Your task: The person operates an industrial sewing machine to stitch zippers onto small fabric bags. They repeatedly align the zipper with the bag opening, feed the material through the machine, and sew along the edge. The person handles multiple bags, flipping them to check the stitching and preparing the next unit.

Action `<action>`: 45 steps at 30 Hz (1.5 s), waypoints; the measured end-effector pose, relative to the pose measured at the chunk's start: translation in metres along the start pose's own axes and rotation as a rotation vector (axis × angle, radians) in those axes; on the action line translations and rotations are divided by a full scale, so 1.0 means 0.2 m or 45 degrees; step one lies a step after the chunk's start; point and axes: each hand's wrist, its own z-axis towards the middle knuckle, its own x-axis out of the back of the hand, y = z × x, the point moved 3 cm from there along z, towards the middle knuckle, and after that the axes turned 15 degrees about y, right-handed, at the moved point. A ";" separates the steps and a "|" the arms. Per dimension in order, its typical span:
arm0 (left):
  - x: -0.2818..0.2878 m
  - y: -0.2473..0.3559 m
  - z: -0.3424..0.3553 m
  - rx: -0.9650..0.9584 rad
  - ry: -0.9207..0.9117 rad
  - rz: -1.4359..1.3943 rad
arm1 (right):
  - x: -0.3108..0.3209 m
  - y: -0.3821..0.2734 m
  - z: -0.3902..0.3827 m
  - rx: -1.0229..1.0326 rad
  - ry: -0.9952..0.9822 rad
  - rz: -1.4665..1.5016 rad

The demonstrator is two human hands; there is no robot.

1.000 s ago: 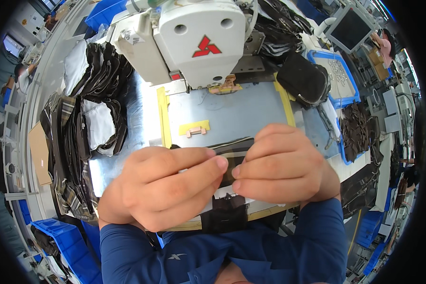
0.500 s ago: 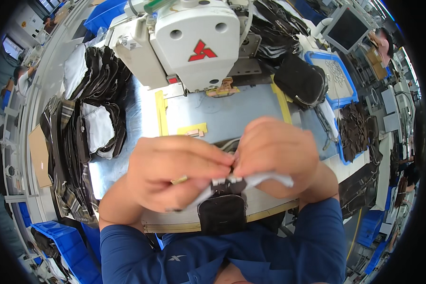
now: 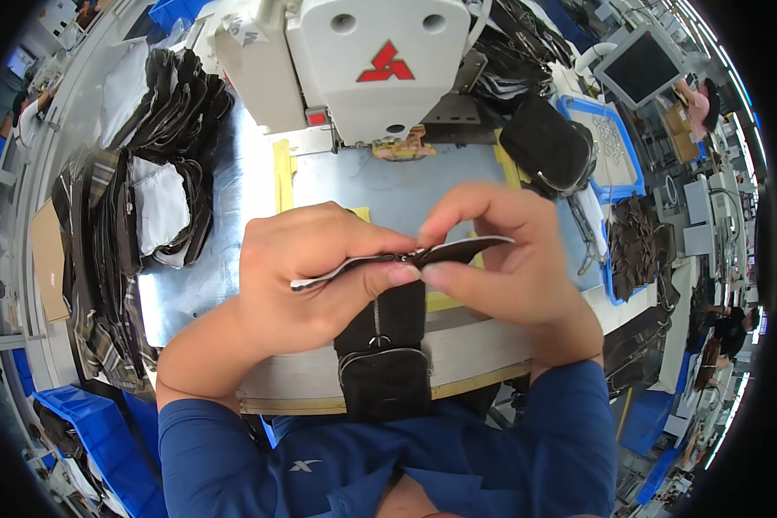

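Over the front of the worktable I hold up a black zippered bag piece (image 3: 384, 384) with white lining. My left hand (image 3: 298, 268) pinches its upper edge between thumb and fingers. My right hand (image 3: 522, 268) pinches the same edge just beside it, and the thumb tips almost meet. A narrow strip of black cloth with white backing spreads to both sides through the hands. Below them hangs the lower part, with a vertical zipper, a metal ring and a curved zippered pocket, over the table's front edge. Whatever lies between the fingertips is too small to make out.
Ahead stands a white industrial sewing machine (image 3: 380, 69) above a metal plate with yellow tape. Stacked black bag pieces (image 3: 104, 250) fill the left side. At right are a finished-looking black pouch (image 3: 548, 142), a blue-rimmed tray (image 3: 609, 147) of metal rings and a heap of dark strips (image 3: 637, 250).
Both hands have moved slightly up, and the fabric's edge has turned to show its dark side. More of the bag piece's zippered front is now visible below.
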 end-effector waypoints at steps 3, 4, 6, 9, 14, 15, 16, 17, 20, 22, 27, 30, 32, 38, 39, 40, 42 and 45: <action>0.00 0.04 0.01 -0.088 -0.114 0.129 | -0.01 -0.08 0.02 0.239 0.019 -0.151; -0.01 0.04 0.01 -0.152 -0.137 0.164 | -0.01 -0.11 0.02 0.357 -0.026 -0.270; -0.03 0.02 -0.01 -0.243 -0.106 0.213 | -0.03 -0.13 0.01 0.515 -0.072 -0.456; -0.07 -0.03 -0.03 -0.359 -0.074 0.210 | -0.04 -0.14 -0.03 0.618 -0.079 -0.614; -0.09 -0.03 -0.02 -0.234 -0.128 0.201 | -0.06 -0.14 -0.03 0.714 -0.006 -0.731; -0.09 -0.04 -0.02 -0.245 -0.134 0.200 | -0.06 -0.14 -0.03 0.722 -0.011 -0.728; -0.09 -0.04 -0.02 -0.255 -0.141 0.199 | -0.05 -0.14 -0.03 0.730 -0.016 -0.725; -0.09 -0.05 -0.02 -0.282 -0.132 0.217 | -0.05 -0.13 -0.03 0.738 -0.028 -0.723; -0.09 -0.06 -0.04 -0.282 -0.119 0.301 | -0.05 -0.10 -0.02 0.695 -0.061 -0.715; -0.10 -0.06 -0.05 -0.175 -0.131 0.396 | -0.03 -0.07 -0.01 0.480 -0.100 -0.681; -0.15 -0.20 -0.01 0.633 0.063 -0.023 | 0.05 0.21 0.07 -0.143 0.227 0.098; -0.18 -0.33 0.03 0.994 0.129 -0.353 | 0.04 0.31 0.05 -0.438 0.151 0.096; -0.23 -0.40 0.04 1.157 0.214 -0.561 | 0.04 0.40 0.02 -0.542 0.209 0.021; -0.29 -0.57 -0.01 1.145 0.076 -0.207 | 0.10 0.63 0.02 -0.581 0.230 -0.495; -0.28 -0.58 -0.01 1.061 0.018 -0.016 | 0.11 0.66 0.03 -0.572 0.202 -0.665; -0.26 -0.56 -0.02 0.878 -0.019 0.269 | 0.12 0.67 0.04 -0.559 0.174 -0.836; -0.24 -0.49 -0.05 0.488 -0.100 0.816 | 0.13 0.65 0.06 -0.551 0.140 -0.928; -0.21 -0.45 -0.10 -0.121 -0.299 0.947 | 0.12 0.66 0.09 -0.466 0.115 -1.055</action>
